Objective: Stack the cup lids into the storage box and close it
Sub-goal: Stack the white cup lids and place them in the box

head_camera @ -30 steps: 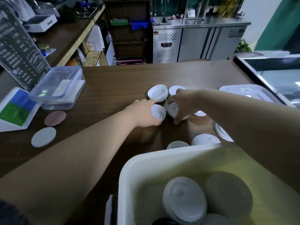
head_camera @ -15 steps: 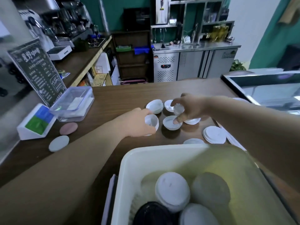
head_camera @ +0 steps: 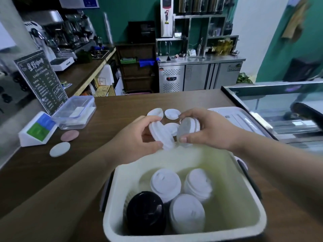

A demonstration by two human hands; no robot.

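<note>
A white storage box (head_camera: 251, 203) stands open near me on the wooden counter. Inside it are three white lid stacks (head_camera: 166, 184) and one black lid stack (head_camera: 145, 212). My left hand (head_camera: 138, 138) grips a small stack of white cup lids (head_camera: 161, 135) just above the box's far rim. My right hand (head_camera: 208, 130) holds another stack of white lids (head_camera: 187, 128), tilted on edge, close beside the left one. Three loose white lids (head_camera: 172, 114) lie on the counter behind my hands. The box's white cover (head_camera: 239, 117) lies flat to the right.
A clear plastic container (head_camera: 75, 112) sits at the left next to a chalkboard menu (head_camera: 41, 81) and a white sign block (head_camera: 37, 129). A pink coaster (head_camera: 70, 135) and a white coaster (head_camera: 60, 149) lie near them. A glass display case (head_camera: 279, 105) borders the right.
Both hands lifted their lids off the counter and drew back toward me, now over the box's far rim. The view tilted up, showing more of the box's inside.
</note>
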